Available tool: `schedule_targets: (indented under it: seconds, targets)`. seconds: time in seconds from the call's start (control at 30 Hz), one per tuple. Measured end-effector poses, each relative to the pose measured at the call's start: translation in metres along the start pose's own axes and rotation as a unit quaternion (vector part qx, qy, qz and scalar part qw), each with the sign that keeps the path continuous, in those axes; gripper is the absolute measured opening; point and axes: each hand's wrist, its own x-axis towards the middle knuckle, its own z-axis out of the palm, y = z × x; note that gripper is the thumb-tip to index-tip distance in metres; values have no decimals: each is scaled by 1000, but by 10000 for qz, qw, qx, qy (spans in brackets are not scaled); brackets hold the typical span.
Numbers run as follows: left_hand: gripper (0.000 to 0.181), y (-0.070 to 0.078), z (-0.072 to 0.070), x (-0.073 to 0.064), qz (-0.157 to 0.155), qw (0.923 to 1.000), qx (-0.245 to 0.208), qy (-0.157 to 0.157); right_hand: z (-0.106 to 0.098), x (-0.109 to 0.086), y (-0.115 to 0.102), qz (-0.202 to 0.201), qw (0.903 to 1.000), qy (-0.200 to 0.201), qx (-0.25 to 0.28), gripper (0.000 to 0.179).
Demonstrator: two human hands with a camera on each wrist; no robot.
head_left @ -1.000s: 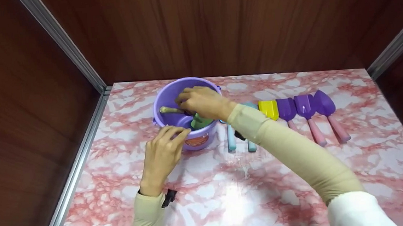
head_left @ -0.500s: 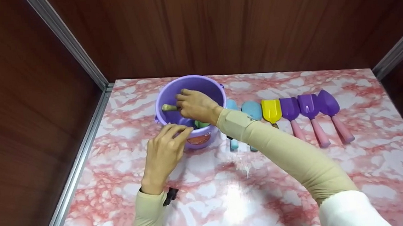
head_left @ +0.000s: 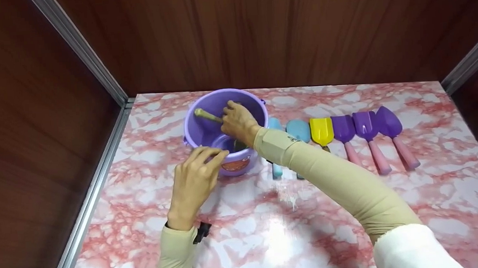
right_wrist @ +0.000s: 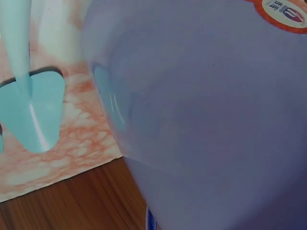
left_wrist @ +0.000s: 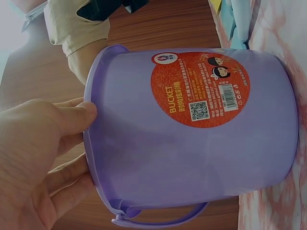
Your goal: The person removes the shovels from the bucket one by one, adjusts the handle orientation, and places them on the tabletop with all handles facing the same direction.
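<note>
In the head view a purple bucket (head_left: 258, 111) stands upright on the marbled tabletop. My left hand (head_left: 195, 177) grips its near rim, and in the left wrist view the thumb presses the outer side of the bucket (left_wrist: 144, 143). Reaching down inside the bucket, my right hand (head_left: 240, 121) has curled fingers around a toy shovel. Its olive-yellow handle (head_left: 207, 115) sticks out left of the fingers, and a dark green part (head_left: 240, 145) shows below the palm. The hand hides the middle of the shovel. The right wrist view shows mostly the bucket's outer wall (right_wrist: 206, 105).
Right of the bucket lies a row of toy shovels: light blue ones (head_left: 297, 130), a yellow one (head_left: 321, 130) and purple ones with pink handles (head_left: 366, 125). Brown wood-grain panels (head_left: 232, 33) enclose the back and sides. The bucket's carrying handle (left_wrist: 168, 223) hangs down.
Inside the bucket my right hand has shifted to the right. The olive-yellow handle's free end has swung up toward the back. My left hand stays on the rim.
</note>
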Motion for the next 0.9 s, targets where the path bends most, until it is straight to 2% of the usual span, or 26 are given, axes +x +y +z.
schedule_targets:
  seconds: [0.13,0.27,0.6,0.9]
  targets:
    - [23,0,0,-1,-3,10000,-7,26,0,-1,-1,250,9989,-296,249,37]
    - [22,0,0,-2,7,10000,-13,51,-1,-3,-1,268,9986,-387,261,38]
    - [26,1,1,1,63,10000,-8,50,-3,-8,1,387,9987,-327,-12,38]
    - [26,0,0,0,84,9999,63,8,-24,-20,13,454,9987,-189,104,36]
